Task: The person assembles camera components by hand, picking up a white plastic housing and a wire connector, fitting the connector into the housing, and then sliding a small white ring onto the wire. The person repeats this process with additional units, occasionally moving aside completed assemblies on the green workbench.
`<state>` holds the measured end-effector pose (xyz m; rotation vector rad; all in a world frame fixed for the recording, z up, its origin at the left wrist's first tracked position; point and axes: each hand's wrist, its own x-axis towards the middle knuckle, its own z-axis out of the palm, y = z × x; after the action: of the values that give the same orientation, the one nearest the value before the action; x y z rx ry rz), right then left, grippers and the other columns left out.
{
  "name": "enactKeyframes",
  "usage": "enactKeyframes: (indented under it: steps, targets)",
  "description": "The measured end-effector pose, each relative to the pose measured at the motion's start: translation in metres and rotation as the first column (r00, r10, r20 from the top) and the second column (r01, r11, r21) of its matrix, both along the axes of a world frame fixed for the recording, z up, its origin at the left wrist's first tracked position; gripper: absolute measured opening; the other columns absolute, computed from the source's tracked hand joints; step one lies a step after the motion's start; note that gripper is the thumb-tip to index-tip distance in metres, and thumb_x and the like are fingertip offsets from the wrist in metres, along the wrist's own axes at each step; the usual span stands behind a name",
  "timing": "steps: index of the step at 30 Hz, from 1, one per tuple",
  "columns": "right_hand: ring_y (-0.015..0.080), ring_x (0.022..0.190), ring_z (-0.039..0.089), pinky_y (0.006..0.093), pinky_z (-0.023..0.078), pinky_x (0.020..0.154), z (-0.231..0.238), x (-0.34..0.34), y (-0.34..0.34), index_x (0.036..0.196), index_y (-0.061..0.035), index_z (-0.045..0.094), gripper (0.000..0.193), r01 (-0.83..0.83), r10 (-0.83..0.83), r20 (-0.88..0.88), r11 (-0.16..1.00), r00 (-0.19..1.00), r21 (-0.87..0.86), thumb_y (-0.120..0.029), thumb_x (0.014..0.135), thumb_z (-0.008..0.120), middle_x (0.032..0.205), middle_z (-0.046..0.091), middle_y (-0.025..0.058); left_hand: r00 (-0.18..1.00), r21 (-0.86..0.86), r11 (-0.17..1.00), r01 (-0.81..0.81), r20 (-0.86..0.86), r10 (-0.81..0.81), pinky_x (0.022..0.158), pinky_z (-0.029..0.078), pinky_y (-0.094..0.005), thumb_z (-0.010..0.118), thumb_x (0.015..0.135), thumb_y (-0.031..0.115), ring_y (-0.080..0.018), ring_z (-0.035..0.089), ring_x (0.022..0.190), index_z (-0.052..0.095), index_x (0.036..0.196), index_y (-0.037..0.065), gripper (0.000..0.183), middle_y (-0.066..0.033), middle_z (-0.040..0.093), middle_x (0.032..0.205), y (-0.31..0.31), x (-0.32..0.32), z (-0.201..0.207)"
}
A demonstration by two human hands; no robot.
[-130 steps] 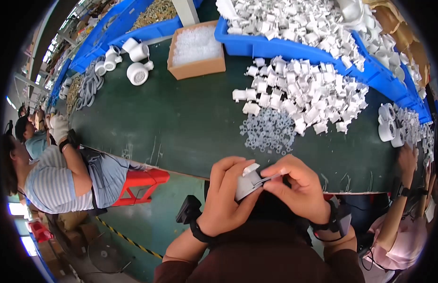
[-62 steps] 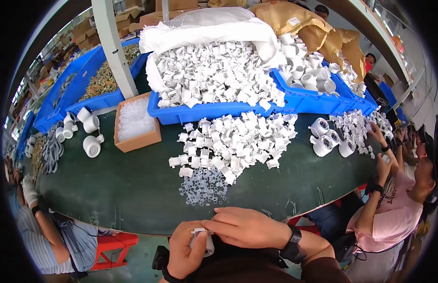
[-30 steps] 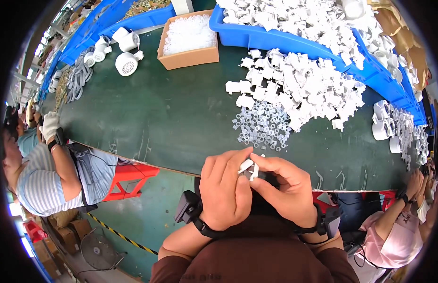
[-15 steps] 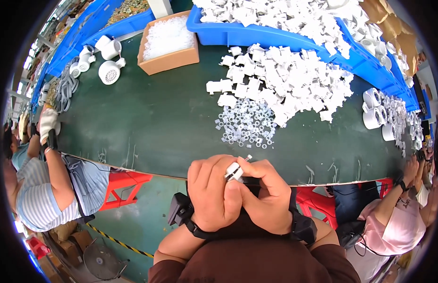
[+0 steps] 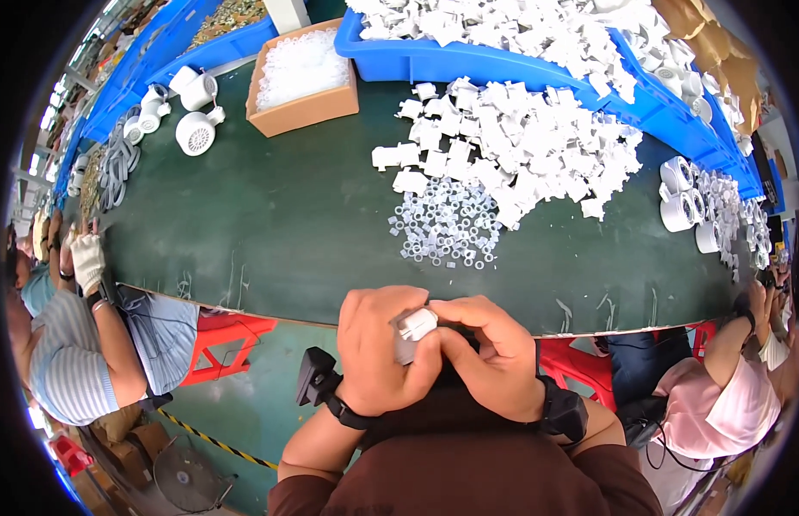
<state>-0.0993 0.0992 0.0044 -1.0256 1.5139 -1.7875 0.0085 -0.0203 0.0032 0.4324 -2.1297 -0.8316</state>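
Note:
Over the table's near edge, both my hands are closed around a small white plastic part (image 5: 417,324). My left hand (image 5: 378,353) wraps it with curled fingers, its thumb against the lower side. From the other side, my right hand (image 5: 498,357) pinches it between thumb and forefinger. Some of the part is hidden by the fingers. Beyond the hands lies a pile of small translucent bluish-grey rings (image 5: 442,225). Behind these spreads a larger heap of white plastic pieces (image 5: 528,146).
A dark green table (image 5: 245,206) curves around me. On it are a cardboard box (image 5: 309,116) of clear plastic pieces, a blue bin (image 5: 468,64) of white pieces, white round housings (image 5: 196,133) and grey loops (image 5: 117,168). Co-workers sit left and right by red stools (image 5: 227,344).
The white part has turned between my fingers; its dark slot and the thin pin-like piece at its tip no longer show. The left co-worker's gloved hand has shifted.

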Motion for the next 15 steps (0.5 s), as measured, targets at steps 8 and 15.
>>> enactKeyframes:
  steps: [8, 15]
  targets:
    - [0.0174, 0.093, 0.064, 0.0287, 0.051, 0.079, 0.021, -0.028, 0.008, 0.117, 0.0012, 0.071, 0.027, -0.007, 0.045, -0.273, 0.99, 0.961, 0.139, 0.01, 0.092, 0.066, 0.112, 0.066, 0.0113, 0.999, -0.113, 0.994, 0.01, 0.034, -0.006, 0.075, 0.046, -0.0384, 0.074, 0.082, 0.012, -0.029, 0.062, 0.081, 0.064, 0.111, 0.003, 0.032, -0.0108, 0.071, 0.102, -0.006, 0.0, 0.001]
    - [0.0208, 0.079, 0.059, 0.0309, 0.048, 0.066, 0.006, -0.062, 0.0, 0.105, -0.0022, 0.074, 0.021, 0.342, -0.141, -0.703, 0.927, 0.697, 0.153, 0.005, 0.085, 0.075, 0.093, 0.06, 0.0082, 0.99, -0.087, 0.994, 0.061, 0.133, -0.049, 0.075, 0.046, -0.0375, 0.075, 0.08, 0.009, -0.0291, 0.062, 0.083, 0.067, 0.108, 0.004, 0.029, -0.0106, 0.071, 0.103, -0.004, -0.004, 0.017]
